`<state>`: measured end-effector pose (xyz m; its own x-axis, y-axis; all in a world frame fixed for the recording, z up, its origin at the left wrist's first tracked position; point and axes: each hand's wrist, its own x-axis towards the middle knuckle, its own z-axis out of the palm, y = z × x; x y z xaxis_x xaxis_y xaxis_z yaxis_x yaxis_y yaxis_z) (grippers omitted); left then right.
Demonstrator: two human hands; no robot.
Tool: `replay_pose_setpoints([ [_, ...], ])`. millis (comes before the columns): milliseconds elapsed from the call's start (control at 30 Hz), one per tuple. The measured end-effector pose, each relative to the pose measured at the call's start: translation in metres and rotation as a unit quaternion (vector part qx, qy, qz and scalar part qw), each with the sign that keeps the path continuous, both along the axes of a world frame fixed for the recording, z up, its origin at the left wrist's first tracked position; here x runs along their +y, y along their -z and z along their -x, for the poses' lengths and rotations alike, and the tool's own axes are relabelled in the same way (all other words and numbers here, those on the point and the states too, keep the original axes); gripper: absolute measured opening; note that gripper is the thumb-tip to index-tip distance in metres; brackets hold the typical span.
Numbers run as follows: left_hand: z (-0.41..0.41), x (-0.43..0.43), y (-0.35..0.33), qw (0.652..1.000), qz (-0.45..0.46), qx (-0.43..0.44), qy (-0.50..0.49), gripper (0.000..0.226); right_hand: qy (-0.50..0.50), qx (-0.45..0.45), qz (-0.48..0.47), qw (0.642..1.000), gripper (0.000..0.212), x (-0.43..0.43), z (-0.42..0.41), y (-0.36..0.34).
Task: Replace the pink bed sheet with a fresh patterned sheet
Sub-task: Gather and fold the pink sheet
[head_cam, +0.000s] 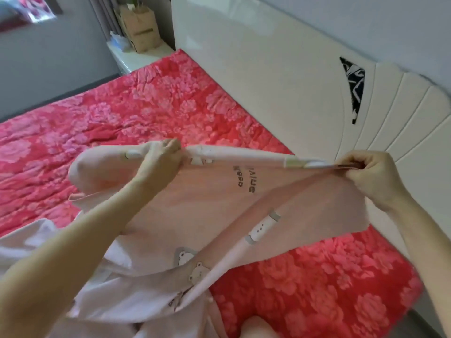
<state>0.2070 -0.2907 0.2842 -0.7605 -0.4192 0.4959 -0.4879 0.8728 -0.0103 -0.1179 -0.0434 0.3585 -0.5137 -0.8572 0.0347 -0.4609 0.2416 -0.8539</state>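
Observation:
A pale pink sheet point(195, 206) printed with small bears and dark lettering hangs stretched between my two hands above the bed. My left hand point(162, 158) grips its upper edge near the middle of the view. My right hand point(371, 176) pinches the same edge farther right, close to the headboard. The edge runs taut between them. The rest of the sheet drapes down toward me and bunches at the lower left. Under it lies a red-pink quilted floral cover point(122, 113) spread over the mattress.
A glossy white headboard point(268, 76) with a dark triangular inset runs along the right. A white bedside table point(136, 54) at the far corner carries a brown paper bag point(140, 25). A knee shows at the bottom edge.

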Motion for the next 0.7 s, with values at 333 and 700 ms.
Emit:
replay_pose_setpoints([
  [333, 0.023, -0.026, 0.024, 0.935, -0.271, 0.098, -0.208, 0.021, -0.073, -0.03, -0.042, 0.996, 0.048, -0.003, 0.008, -0.004],
  [700, 0.029, 0.02, 0.093, 0.826, -0.424, 0.118, -0.352, 0.035, -0.05, -0.047, -0.032, 0.997, 0.049, -0.041, 0.012, 0.003],
])
